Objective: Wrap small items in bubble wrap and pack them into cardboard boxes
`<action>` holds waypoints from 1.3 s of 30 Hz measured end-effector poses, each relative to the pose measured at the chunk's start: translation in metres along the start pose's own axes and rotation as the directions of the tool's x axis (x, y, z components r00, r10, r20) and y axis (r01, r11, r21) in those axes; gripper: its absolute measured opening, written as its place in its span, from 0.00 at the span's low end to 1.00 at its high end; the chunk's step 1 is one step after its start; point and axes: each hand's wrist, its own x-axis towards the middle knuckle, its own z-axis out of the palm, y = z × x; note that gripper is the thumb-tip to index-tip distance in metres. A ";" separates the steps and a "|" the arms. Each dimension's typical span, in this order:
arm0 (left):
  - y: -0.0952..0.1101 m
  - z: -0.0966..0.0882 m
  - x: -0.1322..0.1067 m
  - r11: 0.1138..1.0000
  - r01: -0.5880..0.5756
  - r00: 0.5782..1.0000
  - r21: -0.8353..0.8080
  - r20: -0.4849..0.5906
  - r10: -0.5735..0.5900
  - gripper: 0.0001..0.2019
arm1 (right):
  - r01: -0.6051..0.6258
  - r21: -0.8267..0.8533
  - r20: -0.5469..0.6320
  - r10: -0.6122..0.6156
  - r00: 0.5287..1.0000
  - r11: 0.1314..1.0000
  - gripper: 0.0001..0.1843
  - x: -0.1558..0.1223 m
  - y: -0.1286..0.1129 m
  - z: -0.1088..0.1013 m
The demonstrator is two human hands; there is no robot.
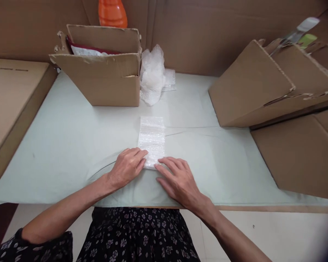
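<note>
Two bare hands are brought to the near end of one flat strip of bubble wrap [152, 134], which is laid lengthwise near the front edge of a table covered by a pale green cloth [207, 163]. The strip's lower left edge is covered by the fingertips of the left hand [128, 165], whose fingers are bent and held close together; whether the plastic is pinched under the thumb cannot be made out. At the lower right corner, the strip is met by the fingertips of the right hand [179, 178], whose fingers are spread, with the thumb held apart below. Beyond the strip, a crumpled clump of bubble wrap [152, 78] is set just beside an upright carton [112, 80], in which a red-and-white packet [89, 51] is held. Behind that carton, an orange bottle [112, 14] is partly seen. On the right, a torn-edged carton [246, 87] and a nearer carton [297, 153] are placed side by side, and the left side is taken up by a large flat box [19, 83].
</note>
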 end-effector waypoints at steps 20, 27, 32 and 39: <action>0.003 -0.017 -0.023 0.986 -0.077 0.996 -0.149 0.024 0.081 0.17 | -0.156 0.162 0.128 0.136 0.982 0.974 0.14 0.007 0.003 0.004; 0.002 -0.014 -0.019 0.993 0.105 0.993 -0.051 0.055 -0.102 0.13 | -0.111 0.003 0.069 0.110 0.992 0.994 0.18 0.000 -0.009 0.003; 0.009 -0.012 -0.024 0.776 0.401 0.898 -0.487 0.040 -0.439 0.22 | -0.209 0.138 0.034 0.206 0.978 0.968 0.14 0.009 -0.001 0.014; 0.043 0.003 -0.026 0.180 0.511 0.748 -0.840 0.331 -0.575 0.32 | -0.385 0.547 0.201 0.330 0.922 0.743 0.15 0.007 -0.001 0.006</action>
